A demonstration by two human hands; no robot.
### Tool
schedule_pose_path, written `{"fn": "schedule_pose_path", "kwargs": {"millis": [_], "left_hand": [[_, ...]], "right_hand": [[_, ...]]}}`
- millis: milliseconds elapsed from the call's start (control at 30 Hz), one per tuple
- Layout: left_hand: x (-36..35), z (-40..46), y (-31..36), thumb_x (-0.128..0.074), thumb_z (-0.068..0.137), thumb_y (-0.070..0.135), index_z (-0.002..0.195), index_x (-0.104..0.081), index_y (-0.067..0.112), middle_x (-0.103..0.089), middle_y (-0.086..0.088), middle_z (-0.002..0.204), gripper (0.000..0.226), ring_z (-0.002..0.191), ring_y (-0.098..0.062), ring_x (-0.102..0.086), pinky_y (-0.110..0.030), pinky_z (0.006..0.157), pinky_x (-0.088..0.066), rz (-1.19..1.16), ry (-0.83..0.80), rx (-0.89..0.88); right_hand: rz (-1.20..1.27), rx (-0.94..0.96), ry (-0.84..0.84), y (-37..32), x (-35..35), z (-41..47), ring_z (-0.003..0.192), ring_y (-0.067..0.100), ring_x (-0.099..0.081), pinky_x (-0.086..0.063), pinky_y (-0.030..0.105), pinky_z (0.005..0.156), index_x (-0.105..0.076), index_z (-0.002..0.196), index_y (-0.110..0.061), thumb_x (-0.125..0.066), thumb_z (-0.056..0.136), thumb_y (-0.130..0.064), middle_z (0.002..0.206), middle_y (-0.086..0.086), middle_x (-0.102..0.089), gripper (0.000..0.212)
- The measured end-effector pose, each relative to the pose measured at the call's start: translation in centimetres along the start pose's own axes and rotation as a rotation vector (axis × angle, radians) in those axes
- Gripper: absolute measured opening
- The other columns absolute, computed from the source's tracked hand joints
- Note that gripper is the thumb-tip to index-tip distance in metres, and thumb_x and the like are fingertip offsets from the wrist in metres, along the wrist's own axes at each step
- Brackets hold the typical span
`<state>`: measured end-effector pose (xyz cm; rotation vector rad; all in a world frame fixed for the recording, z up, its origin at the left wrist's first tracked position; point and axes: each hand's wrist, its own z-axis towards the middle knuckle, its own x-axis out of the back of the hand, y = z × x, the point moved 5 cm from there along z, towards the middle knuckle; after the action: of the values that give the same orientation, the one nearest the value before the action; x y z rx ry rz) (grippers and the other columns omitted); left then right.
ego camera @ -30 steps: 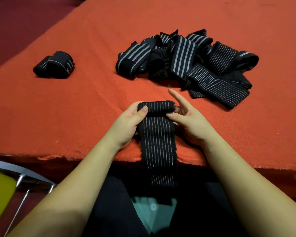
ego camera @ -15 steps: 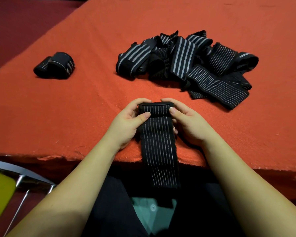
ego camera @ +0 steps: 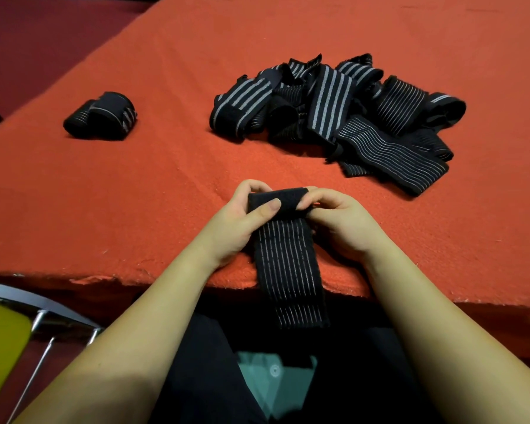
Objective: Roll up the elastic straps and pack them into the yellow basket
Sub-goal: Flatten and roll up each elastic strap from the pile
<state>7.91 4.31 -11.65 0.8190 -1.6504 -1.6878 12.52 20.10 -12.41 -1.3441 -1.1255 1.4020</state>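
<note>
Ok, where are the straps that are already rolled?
Head view: the rolled straps lie far left on the orange table, left of the loose pile.

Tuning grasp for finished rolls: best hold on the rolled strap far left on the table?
Probably pinch the rolled strap across its rounded middle, coming from above. It lies on its side on the red table, apart from the loose pile, so both flanks look clear.

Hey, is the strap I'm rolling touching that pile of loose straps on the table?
Apart. The head view shows bare red table between the strap being rolled and the pile of loose straps.
</note>
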Motion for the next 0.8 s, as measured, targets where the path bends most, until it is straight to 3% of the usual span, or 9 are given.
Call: {"fn": "schedule_pose_path", "kwargs": {"millis": [133, 200, 333, 467, 600, 700, 800], "left_hand": [[-0.03, -0.1, 0.11, -0.056, 0.085, 0.047, 0.102, -0.049, 0.027, -0.056, 0.009, 0.084, 0.027, 0.068, 0.004, -0.055, -0.015, 0.063, -0.044, 0.064, 0.031, -0.001], [-0.03, -0.08, 0.1, -0.053, 0.084, 0.047, 0.102, -0.049, 0.027, -0.057, 0.007, 0.084, 0.027, 0.069, 0.001, -0.056, -0.018, 0.065, -0.046, 0.055, 0.05, 0.009], [0.11, -0.12, 0.11, -0.05, 0.085, 0.051, 0.105, -0.05, 0.028, -0.059, 0.005, 0.088, 0.03, 0.077, -0.006, -0.057, -0.024, 0.071, -0.047, 0.069, 0.059, 0.019], [0.17, -0.02, -0.2, -0.05, 0.089, 0.053, 0.108, -0.051, 0.025, -0.059, 0.002, 0.092, 0.034, 0.084, -0.011, -0.057, -0.029, 0.078, -0.046, 0.049, 0.035, 0.048], [0.09, 0.26, -0.52, -0.052, 0.089, 0.053, 0.101, -0.055, 0.034, -0.061, 0.01, 0.089, 0.023, 0.084, -0.008, -0.058, -0.033, 0.082, -0.046, 0.051, 0.007, 0.073], [0.07, 0.22, -0.47, -0.052, 0.088, 0.05, 0.102, -0.053, 0.03, -0.06, 0.006, 0.089, 0.024, 0.083, -0.01, -0.058, -0.034, 0.081, -0.046, 0.036, 0.03, 0.066], [-0.18, 0.12, -0.31, -0.055, 0.087, 0.042, 0.1, -0.05, 0.034, -0.057, 0.008, 0.089, 0.016, 0.079, -0.006, -0.056, -0.027, 0.074, -0.046, 0.053, 0.033, 0.019]], "right_hand": [[0.043, -0.053, -0.018, -0.1, -0.07, -0.24, 0.062, 0.014, -0.044, -0.035, 0.024, 0.055, -0.074, 0.077, -0.022, -0.053, 0.076, 0.0, 0.083, 0.005, -0.055, 0.031], [0.052, -0.056, -0.025, -0.39, -0.16, -0.4, 0.062, 0.01, -0.052, -0.039, 0.021, 0.056, -0.074, 0.091, -0.019, -0.059, 0.081, -0.001, 0.08, -0.001, -0.063, 0.026], [-0.016, -0.055, -0.002, -0.43, 0.12, -0.13, 0.073, 0.002, -0.057, -0.044, 0.015, 0.063, -0.059, 0.124, -0.024, -0.057, 0.092, -0.007, 0.098, -0.006, -0.065, 0.037], [-0.013, -0.063, -0.034, 0.03, 0.0, 0.24, 0.095, 0.015, -0.056, -0.045, 0.027, 0.079, -0.061, 0.123, -0.024, -0.063, 0.085, -0.016, 0.108, -0.001, -0.066, 0.038], [-0.13, -0.034, -0.059, -0.15, -0.08, 0.32, 0.098, 0.024, -0.055, -0.044, 0.04, 0.094, -0.062, 0.123, -0.033, -0.067, 0.082, -0.012, 0.109, 0.007, -0.062, 0.046], [-0.2, -0.039, -0.094, -0.19, -0.39, 0.16, 0.102, 0.02, -0.057, -0.044, 0.04, 0.094, -0.057, 0.127, -0.035, -0.064, 0.086, -0.017, 0.113, 0.003, -0.061, 0.045], [-0.196, -0.063, -0.071, 0.03, -0.45, 0.03, 0.098, 0.021, -0.054, -0.04, 0.039, 0.086, -0.057, 0.127, -0.04, -0.056, 0.09, -0.032, 0.112, 0.0, -0.061, 0.038]]}}
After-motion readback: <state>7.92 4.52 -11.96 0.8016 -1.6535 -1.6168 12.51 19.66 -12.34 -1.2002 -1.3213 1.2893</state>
